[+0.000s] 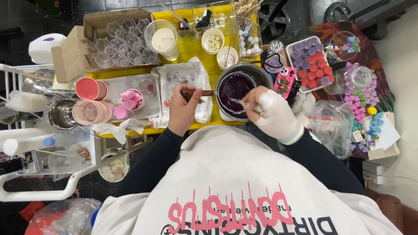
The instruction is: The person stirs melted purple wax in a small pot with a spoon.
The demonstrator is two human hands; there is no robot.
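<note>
Yellow desk absolutely packed with craft stuff, seen straight down from the head camera, dark floor all around it.

Main thing is the round metal pot of dark purple liquid, sitting right between the two hands and a touch ahead of them. Left hand, bare, is clenched around the brown wooden handle. That handle runs sideways, from the left hand's fingers straight across to the pot's left edge, so its long axis is pretty much left-to-right. Right hand, in a white glove, sits at the pot's right rim and pinches a thin pale stirring stick whose tip reaches into the purple. So the right hand is the nearer one to the liquid; the left only meets the pot through the handle.

Further left of the left hand: a stack of pink round moulds. Out past the right hand: a white tray of purple and red wax pieces.
</note>
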